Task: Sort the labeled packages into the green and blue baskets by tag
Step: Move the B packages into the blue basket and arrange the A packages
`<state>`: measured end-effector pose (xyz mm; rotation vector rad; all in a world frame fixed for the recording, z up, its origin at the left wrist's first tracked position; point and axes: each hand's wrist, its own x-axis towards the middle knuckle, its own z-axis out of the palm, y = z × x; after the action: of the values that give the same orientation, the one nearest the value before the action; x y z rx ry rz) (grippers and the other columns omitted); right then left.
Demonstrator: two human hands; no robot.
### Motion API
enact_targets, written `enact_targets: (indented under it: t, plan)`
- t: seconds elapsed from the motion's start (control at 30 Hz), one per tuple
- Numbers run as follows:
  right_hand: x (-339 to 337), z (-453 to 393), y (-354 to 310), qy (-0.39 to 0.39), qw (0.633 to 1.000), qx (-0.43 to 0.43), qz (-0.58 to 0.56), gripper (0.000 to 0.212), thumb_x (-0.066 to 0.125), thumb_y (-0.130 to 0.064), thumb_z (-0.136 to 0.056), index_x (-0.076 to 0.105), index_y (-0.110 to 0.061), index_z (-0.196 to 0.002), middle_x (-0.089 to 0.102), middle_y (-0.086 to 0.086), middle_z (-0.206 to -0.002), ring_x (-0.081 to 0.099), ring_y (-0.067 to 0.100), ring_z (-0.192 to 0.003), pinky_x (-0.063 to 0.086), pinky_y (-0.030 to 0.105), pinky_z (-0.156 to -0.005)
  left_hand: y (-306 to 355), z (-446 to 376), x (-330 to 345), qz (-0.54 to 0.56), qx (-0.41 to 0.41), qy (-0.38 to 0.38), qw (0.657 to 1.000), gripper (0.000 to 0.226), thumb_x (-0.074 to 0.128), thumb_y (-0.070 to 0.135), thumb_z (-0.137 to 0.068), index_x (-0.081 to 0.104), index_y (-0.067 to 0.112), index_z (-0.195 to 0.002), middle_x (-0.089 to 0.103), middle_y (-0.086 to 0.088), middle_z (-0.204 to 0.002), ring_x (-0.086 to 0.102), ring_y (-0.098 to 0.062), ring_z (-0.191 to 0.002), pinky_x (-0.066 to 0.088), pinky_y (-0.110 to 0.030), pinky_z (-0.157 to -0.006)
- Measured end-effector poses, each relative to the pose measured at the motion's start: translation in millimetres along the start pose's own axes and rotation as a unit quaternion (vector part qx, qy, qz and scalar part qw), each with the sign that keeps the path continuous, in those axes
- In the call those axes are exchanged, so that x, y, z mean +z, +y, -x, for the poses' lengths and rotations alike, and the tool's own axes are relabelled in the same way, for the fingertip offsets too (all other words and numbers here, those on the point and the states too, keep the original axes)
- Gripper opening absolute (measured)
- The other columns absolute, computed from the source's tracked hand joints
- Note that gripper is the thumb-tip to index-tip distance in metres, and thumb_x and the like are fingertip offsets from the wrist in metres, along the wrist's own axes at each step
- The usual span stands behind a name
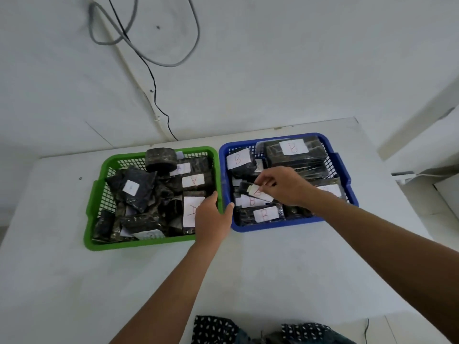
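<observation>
Head view, centre of frame: the right hand (285,186) pinches a small B-tagged package (253,191) over the blue basket (347,187). Left hand (211,217), fingers relaxed, rests on the green basket (94,207) rim, both baskets full on the white bench (273,269)

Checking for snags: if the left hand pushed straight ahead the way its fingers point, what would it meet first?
Probably the green basket: the left hand already rests at its right rim, fingers pointing inward toward the A-tagged package, though depth is unclear.
</observation>
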<state>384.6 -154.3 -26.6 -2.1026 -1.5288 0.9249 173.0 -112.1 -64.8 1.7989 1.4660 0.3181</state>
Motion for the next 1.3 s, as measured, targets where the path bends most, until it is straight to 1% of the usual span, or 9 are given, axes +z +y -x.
enact_targets:
  t: [0.2, 0.33, 0.53, 0.67, 0.8, 0.97, 1.07, 1.2, 1.3]
  plan:
    - [13.5, -33.2, 10.7, -0.098, 0.991, -0.027, 0.086, 0.017, 0.064, -0.019, -0.095, 0.072, -0.024, -0.109, 0.069, -0.002, -0.109, 0.063, 0.016, -0.101, 0.053, 0.035, -0.095, -1.7, 0.8, 20.8, -0.017, -0.035, 0.057, 0.998, 0.061, 0.063, 0.036, -0.095, 0.047, 0.007, -0.146, 0.066, -0.012, -0.129, 0.062, -0.027, -0.116, 0.048, -0.036, -0.097]
    - [22.1, -38.6, 15.5, -0.125, 0.982, -0.056, 0.131, 0.023, 0.062, -0.022, -0.096, 0.073, -0.023, -0.116, 0.068, 0.001, -0.119, 0.063, 0.021, -0.108, 0.053, 0.04, -0.098, -4.0, -0.3, 22.6, -0.011, -0.036, 0.064, 0.997, 0.058, 0.062, 0.039, -0.094, 0.051, 0.01, -0.143, 0.07, -0.007, -0.121, 0.066, -0.021, -0.105, 0.052, -0.032, -0.091]
    - [30.7, -26.9, 25.0, -0.082, 0.98, -0.079, 0.165, 0.031, 0.056, -0.028, -0.1, 0.067, -0.025, -0.129, 0.059, -0.001, -0.127, 0.056, 0.021, -0.116, 0.049, 0.04, -0.099, 3.8, 3.8, 25.8, -0.023, -0.047, 0.072, 0.996, 0.058, 0.059, 0.034, -0.097, 0.046, 0.007, -0.147, 0.065, -0.005, -0.13, 0.063, -0.021, -0.114, 0.046, -0.022, -0.089]
    - [30.9, -15.0, 23.3, -0.017, 0.984, -0.107, 0.139, 0.043, 0.056, -0.032, -0.1, 0.054, -0.026, -0.142, 0.058, 0.001, -0.134, 0.054, 0.022, -0.124, 0.048, 0.042, -0.101, 0.2, 1.2, 18.5, -0.029, -0.031, 0.053, 0.998, 0.054, 0.062, 0.037, -0.094, 0.054, 0.011, -0.141, 0.068, -0.003, -0.126, 0.064, -0.022, -0.113, 0.053, -0.032, -0.095]
    - [33.2, -7.9, 3.5, 0.05, 0.981, -0.139, 0.125, 0.055, 0.051, -0.038, -0.102, 0.037, -0.023, -0.153, 0.055, 0.004, -0.14, 0.053, 0.027, -0.124, 0.044, 0.044, -0.101, 1.9, 1.1, -10.7, 0.03, -0.01, 0.032, 0.999, 0.045, 0.067, 0.029, -0.093, 0.06, 0.015, -0.135, 0.066, 0.009, -0.12, 0.066, -0.007, -0.104, 0.049, -0.018, -0.089]
    - [61.0, -6.8, -42.6, 0.084, 0.971, -0.193, 0.109, 0.055, 0.053, -0.039, -0.1, 0.042, -0.02, -0.15, 0.059, 0.005, -0.134, 0.056, 0.027, -0.119, 0.049, 0.044, -0.095, -25.9, 9.4, -85.1, -0.012, 0.095, 0.158, 0.983, 0.026, 0.066, 0.018, -0.093, 0.071, 0.012, -0.118, 0.073, 0.003, -0.108, 0.066, -0.004, -0.094, 0.049, -0.008, -0.081]
    - [91.3, -9.4, -78.5, 0.094, 0.965, -0.221, 0.102, 0.05, 0.059, -0.035, -0.098, 0.051, -0.018, -0.144, 0.061, 0.005, -0.132, 0.057, 0.028, -0.118, 0.051, 0.047, -0.093, -69.6, 10.1, -126.3, -0.103, 0.102, 0.188, 0.971, 0.025, 0.066, 0.018, -0.092, 0.072, 0.012, -0.116, 0.072, -0.001, -0.111, 0.066, -0.013, -0.099, 0.048, -0.019, -0.086]
    - [134.7, -17.5, -130.6, 0.086, 0.954, -0.27, 0.103, 0.047, 0.059, -0.033, -0.096, 0.057, -0.016, -0.139, 0.064, 0.007, -0.127, 0.059, 0.029, -0.116, 0.051, 0.045, -0.092, -129.0, 14.9, -168.1, -0.149, 0.081, 0.21, 0.963, 0.029, 0.071, 0.013, -0.088, 0.071, 0.008, -0.116, 0.069, -0.007, -0.118, 0.064, -0.026, -0.109, 0.052, -0.037, -0.092]
    - [163.4, -28.1, -170.3, 0.075, 0.951, -0.286, 0.095, 0.043, 0.062, -0.03, -0.094, 0.061, -0.015, -0.134, 0.065, 0.006, -0.126, 0.06, 0.029, -0.115, 0.049, 0.044, -0.093, -163.2, 15.7, -191.8, -0.169, 0.061, 0.219, 0.959, 0.034, 0.073, 0.012, -0.085, 0.069, 0.005, -0.118, 0.068, -0.011, -0.118, 0.064, -0.031, -0.109, 0.052, -0.04, -0.091]
